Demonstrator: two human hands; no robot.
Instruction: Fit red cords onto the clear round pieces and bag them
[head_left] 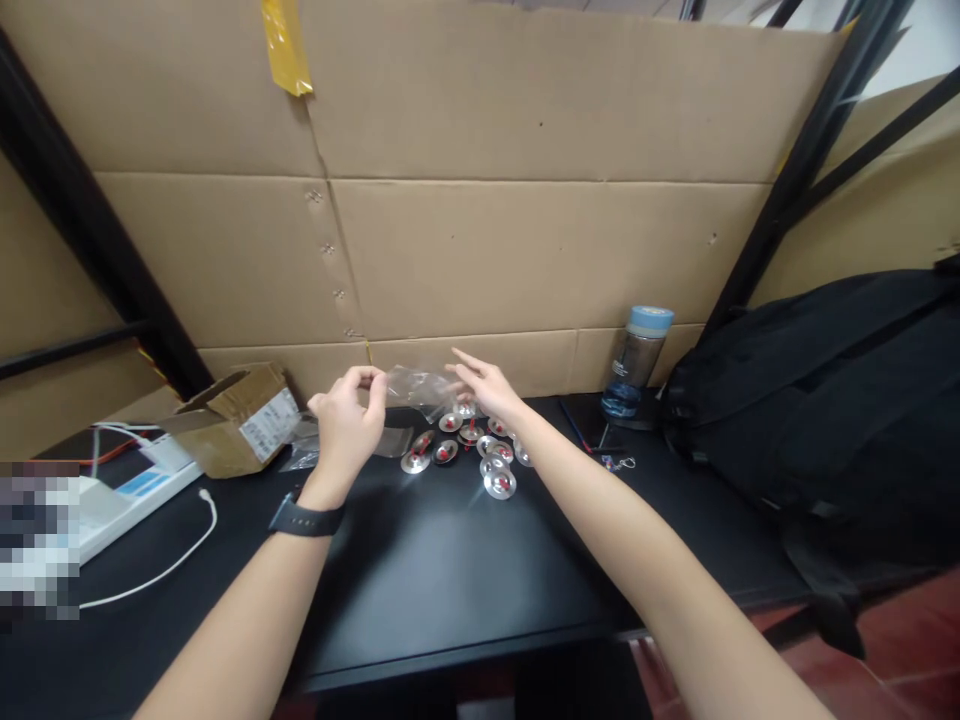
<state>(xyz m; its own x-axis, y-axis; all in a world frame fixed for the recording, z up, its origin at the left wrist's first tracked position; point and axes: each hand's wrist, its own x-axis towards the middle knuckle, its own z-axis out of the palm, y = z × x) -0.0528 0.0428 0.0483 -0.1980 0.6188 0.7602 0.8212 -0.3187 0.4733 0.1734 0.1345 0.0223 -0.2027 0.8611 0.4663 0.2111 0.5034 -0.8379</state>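
Observation:
A clear plastic bag [420, 388] hangs above the far part of the black table, pinched at its left edge between the thumb and fingers of my left hand [351, 415]. My right hand [484, 385] is at the bag's right end, its fingers stretched and spread; whether they touch the plastic is hard to see. Below both hands lie several small silver finger cymbals [499, 482] with red loops, loosely heaped. More clear plastic [304, 445] lies on the table behind my left wrist, partly hidden by it.
An opened cardboard box [232, 425] and a white power strip [139, 490] with a white cable stand at left. On the right are a blue-lidded water bottle [636, 365], a small keyring [619, 462] and a black backpack [817, 410]. A cardboard wall [465, 250] closes off the back.

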